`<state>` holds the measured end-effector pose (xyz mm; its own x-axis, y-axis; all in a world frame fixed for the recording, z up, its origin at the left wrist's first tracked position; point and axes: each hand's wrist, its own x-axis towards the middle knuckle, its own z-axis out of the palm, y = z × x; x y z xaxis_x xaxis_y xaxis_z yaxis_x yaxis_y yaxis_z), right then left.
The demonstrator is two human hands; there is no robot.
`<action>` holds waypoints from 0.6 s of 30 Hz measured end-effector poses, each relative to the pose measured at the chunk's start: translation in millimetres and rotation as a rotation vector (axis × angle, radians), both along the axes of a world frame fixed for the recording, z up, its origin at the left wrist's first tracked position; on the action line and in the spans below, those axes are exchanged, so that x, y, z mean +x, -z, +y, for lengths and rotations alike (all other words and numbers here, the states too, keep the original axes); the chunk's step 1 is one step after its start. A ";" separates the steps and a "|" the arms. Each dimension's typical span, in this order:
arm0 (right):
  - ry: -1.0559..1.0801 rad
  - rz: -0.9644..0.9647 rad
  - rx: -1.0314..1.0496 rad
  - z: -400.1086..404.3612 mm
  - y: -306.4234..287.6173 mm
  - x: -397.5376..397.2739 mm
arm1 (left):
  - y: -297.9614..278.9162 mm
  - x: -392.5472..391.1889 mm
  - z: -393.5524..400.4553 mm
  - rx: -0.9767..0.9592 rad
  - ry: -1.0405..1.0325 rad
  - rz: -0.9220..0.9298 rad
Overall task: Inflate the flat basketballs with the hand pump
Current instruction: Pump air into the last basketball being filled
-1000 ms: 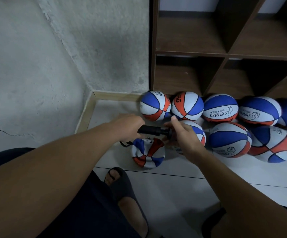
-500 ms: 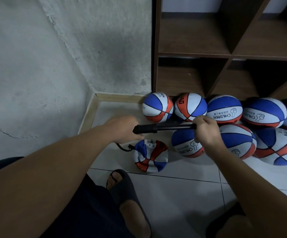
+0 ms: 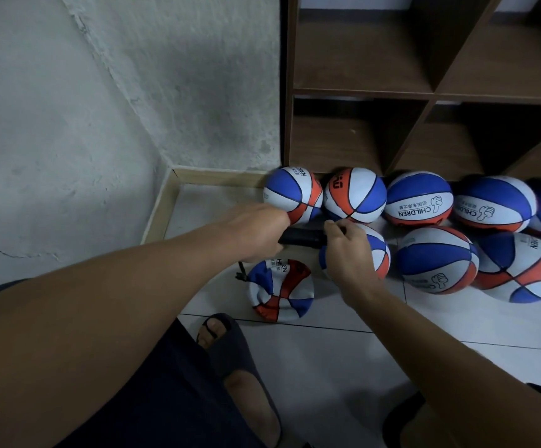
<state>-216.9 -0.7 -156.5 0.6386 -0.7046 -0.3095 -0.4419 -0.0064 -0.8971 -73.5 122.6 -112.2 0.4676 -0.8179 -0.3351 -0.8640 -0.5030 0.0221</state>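
Our left hand (image 3: pixel 258 236) is wrapped around the barrel end of the black hand pump (image 3: pixel 301 237), and our right hand (image 3: pixel 346 250) grips the plunger end at its 3 o'clock side, fingers curled over the handle. The two hands sit close together, so we judge the plunger is pushed nearly home. Only a short stretch of barrel shows between them.

At 6 o'clock from the left hand lies the flat basketball (image 3: pixel 280 291), crumpled and folded on the floor (image 3: pixel 327 367). A thin black hose (image 3: pixel 240 274) drops from under the left hand to the ball's upper left edge; the needle itself is too small to make out.

Further out, from 12 to 3 o'clock, round inflated balls (image 3: pixel 419 198) crowd against the foot of the wooden shelf (image 3: pixel 359 92). Our sandalled foot (image 3: pixel 227 344) rests at 6 o'clock of the flat ball.

What worries us: nothing steadies the flat ball. A hard stroke could tug the hose and pull the needle out, or bend it sideways in the valve. The right hand also works just above a round ball (image 3: pixel 377 253), so a wide pull could knock it rolling into the others.
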 end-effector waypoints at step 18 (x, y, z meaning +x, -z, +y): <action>0.115 0.073 0.098 -85.2 -3.9 -10.6 | 8.4 22.3 22.1 -0.040 -0.308 0.268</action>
<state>-227.5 -85.8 -152.6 0.5289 -0.7356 -0.4232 -0.4985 0.1343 -0.8564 -51.2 144.7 -120.6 0.5932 -0.6684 -0.4487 -0.6342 -0.7313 0.2509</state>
